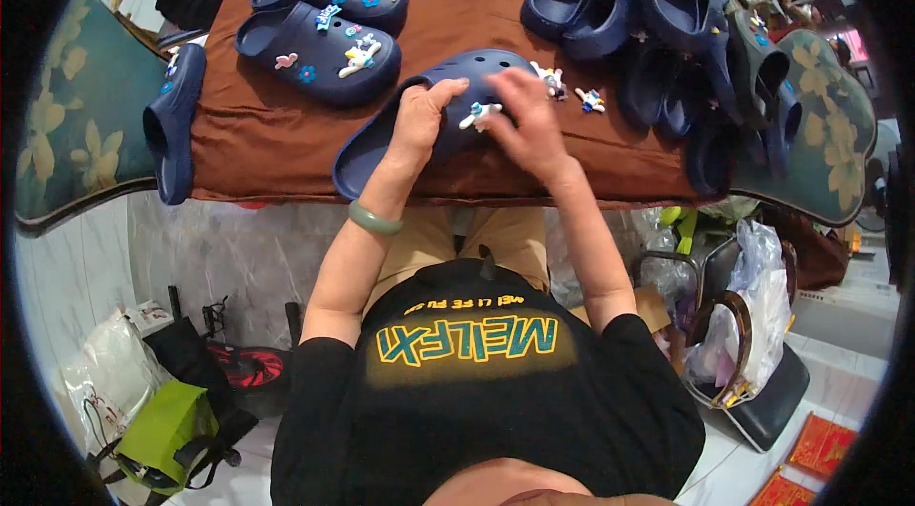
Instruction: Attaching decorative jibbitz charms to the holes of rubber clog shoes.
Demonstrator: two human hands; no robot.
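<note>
A dark blue clog (365, 155) lies tilted near the front edge of the brown-covered table. My left hand (419, 123) grips it at the opening, thumb on top. A white cartoon charm (479, 116) sits on the clog's upper. Close over that charm is my right hand (536, 130), its thumb and fingers apart and somewhat blurred, with nothing visible between them. Beside the right hand, white figure charms (550, 80) lie partly covered by it. Another small charm (591, 101) rests farther right on the cloth.
A pair of decorated blue clogs (319, 58) stands at the back left. One more clog (175, 125) leans at the table's left edge. Several blue clogs (658, 30) are piled at the right. Patterned chair backs (91, 115) flank the table. People sit beyond it.
</note>
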